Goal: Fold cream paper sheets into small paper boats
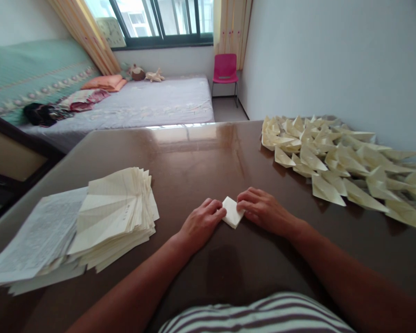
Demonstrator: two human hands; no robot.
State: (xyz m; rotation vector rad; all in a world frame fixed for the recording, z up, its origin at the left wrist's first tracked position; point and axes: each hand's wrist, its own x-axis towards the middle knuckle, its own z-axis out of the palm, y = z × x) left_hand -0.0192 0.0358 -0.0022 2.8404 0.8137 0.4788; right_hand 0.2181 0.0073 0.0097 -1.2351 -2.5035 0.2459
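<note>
A small piece of folded paper point(232, 213), cream-white and diamond-shaped, lies on the brown table in front of me. My left hand point(204, 219) pinches its left corner between thumb and curled fingers. On the opposite side, my right hand point(258, 207) grips the right corner, its fingertips covering that edge. To the left rests a thick stack of creased cream sheets point(114, 212). Many folded paper boats point(336, 155) sit crowded together at the right.
Printed sheets point(38, 236) lie partly under the cream stack at the table's left. The glossy table point(194, 166) ends before a bed point(180, 99). A dark wooden chair point(17, 157) stands at the left, a pink chair point(225, 69) by the far wall.
</note>
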